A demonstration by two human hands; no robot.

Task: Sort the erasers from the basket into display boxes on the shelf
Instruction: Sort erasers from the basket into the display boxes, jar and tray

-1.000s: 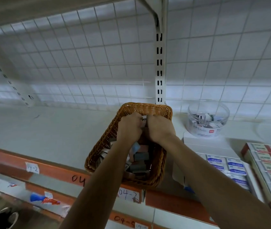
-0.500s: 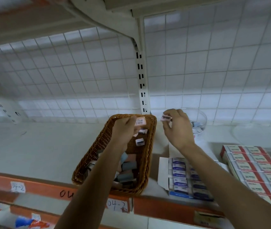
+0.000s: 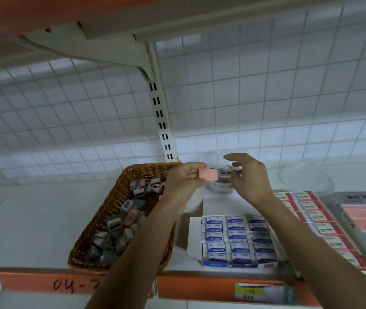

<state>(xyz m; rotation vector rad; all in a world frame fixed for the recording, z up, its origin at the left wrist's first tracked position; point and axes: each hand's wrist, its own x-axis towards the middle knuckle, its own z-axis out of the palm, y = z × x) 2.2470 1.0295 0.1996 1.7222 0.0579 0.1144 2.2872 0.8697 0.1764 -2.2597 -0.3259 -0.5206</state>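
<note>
Over the shelf [image 3: 32, 219], our right hand [image 3: 249, 177], pinching something a moment ago, now spreads empty above the tub [image 3: 220, 189]; our left hand [image 3: 184, 181] pinches a pink eraser [image 3: 207, 175] just beside it, past the basket [image 3: 110, 204], likely next in.

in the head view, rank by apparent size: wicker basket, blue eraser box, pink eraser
1. wicker basket
2. blue eraser box
3. pink eraser, pinched in the left hand, by far the smallest
</note>
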